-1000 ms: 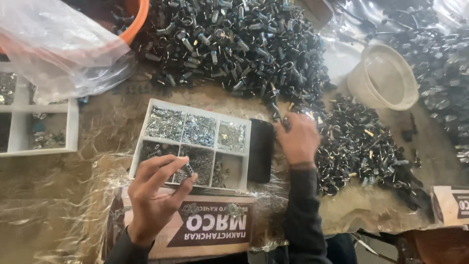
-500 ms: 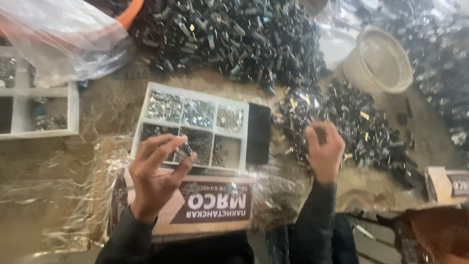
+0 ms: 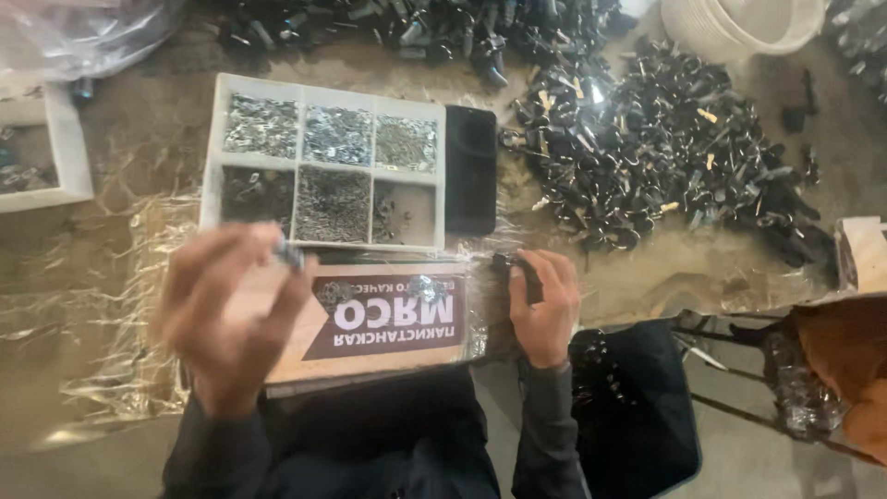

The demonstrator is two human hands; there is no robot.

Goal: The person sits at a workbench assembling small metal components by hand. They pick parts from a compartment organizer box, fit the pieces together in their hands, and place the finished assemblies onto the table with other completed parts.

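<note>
My left hand (image 3: 231,310) is raised and blurred, with a small dark metal part (image 3: 288,251) pinched at its fingertips, just below the white compartment tray (image 3: 211,152). The tray's cells hold several kinds of small metal pieces. My right hand (image 3: 545,305) rests at the table's near edge, closed on a small black part (image 3: 527,275). Between my hands lies a flat cardboard sheet (image 3: 388,319) with a dark red printed label and two small metal bits on it.
A black phone (image 3: 470,166) lies against the tray's right side. A big heap of black parts (image 3: 647,157) spreads at the right, more along the top. A white bucket (image 3: 739,23) stands top right, another white tray (image 3: 65,148) at left, crinkled clear plastic under everything.
My right hand has come back from the heap of black parts to the table's near edge, now holding a black part. My left hand stays raised with its small piece. The camera tilted down.
</note>
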